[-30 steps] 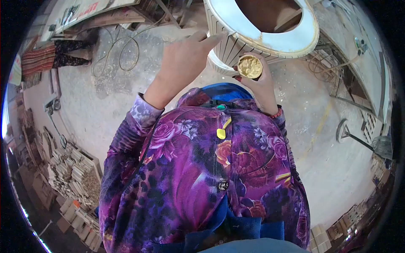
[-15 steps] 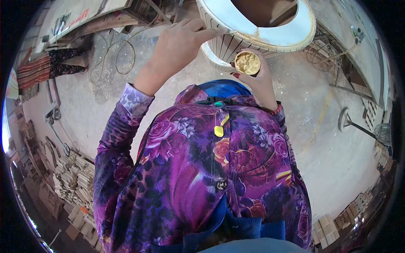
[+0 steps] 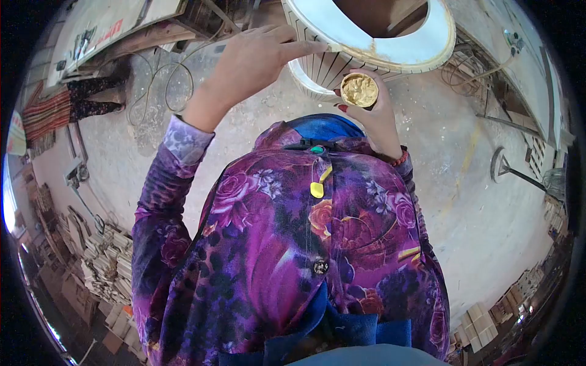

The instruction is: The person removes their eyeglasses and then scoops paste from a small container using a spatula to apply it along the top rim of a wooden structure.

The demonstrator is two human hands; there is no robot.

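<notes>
Touching up the rim seems to be the step in hand: the left hand (image 3: 250, 64) reaches to the far side of the scene, its index finger stretched out to the edge of a round piece (image 3: 323, 24) with a white ring top and a dark-lined side. The other fingers are curled; whether anything is tucked beneath them I cannot tell. The fingertip looks to be on the rim, though from above a slight gap could be hidden.

The right hand (image 3: 381, 116) is wrapped around a small tub (image 3: 345, 101), just on the near side of the piece, its mouth turned up and showing yellowish paste (image 3: 360, 89). The piece itself is at the far middle, tilted, with a brown hollow inside the ring.

As I judge it, the next move calls for light, even pressure from that finger along the curved edge, with the tub held level and close by. A tabletop (image 3: 131, 18) lies far left, well apart from both hands.
</notes>
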